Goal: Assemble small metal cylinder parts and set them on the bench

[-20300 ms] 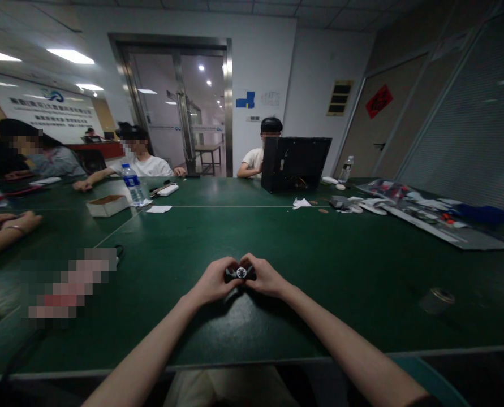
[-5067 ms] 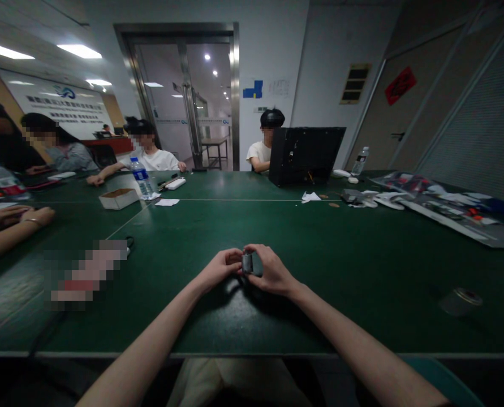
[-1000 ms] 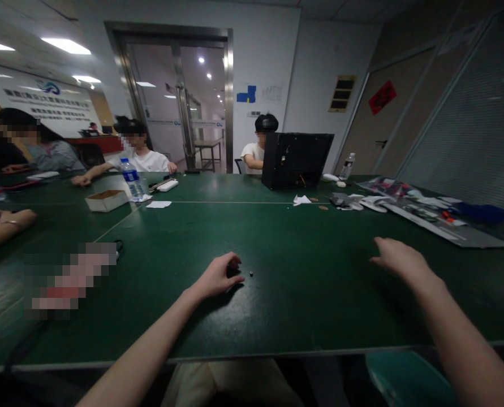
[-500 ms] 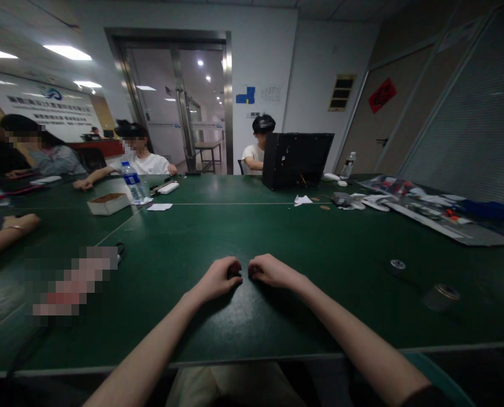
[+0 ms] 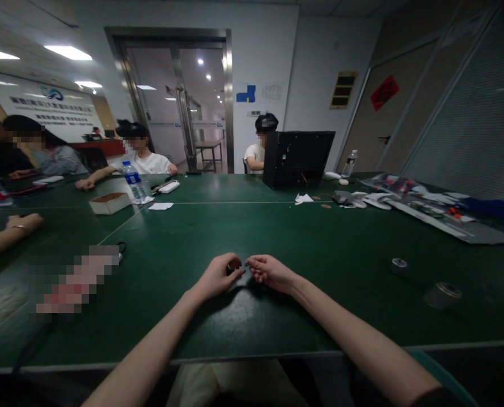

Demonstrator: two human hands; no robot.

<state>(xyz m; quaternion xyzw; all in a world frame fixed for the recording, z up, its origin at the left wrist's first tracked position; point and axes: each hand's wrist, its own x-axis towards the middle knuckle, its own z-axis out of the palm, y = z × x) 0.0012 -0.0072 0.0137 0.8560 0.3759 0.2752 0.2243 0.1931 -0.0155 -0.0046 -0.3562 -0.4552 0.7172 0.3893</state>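
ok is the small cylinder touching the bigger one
No, green tabletop shows between the small cylinder and the bigger cylinder.

Two cylinders on table, right of hands.

Left hand and right hand close together, loosely curled — forearms in an inverted V.

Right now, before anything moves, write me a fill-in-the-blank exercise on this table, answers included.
1. Of the left hand and the right hand, the one nearer the grey cylinders is the ___.
2. Between the smaller cylinder and the larger cylinder, the ___ is nearer the person's table edge.
3. The blue-capped bottle stands beside an open-topped white ___.

Missing words: right; larger; box.
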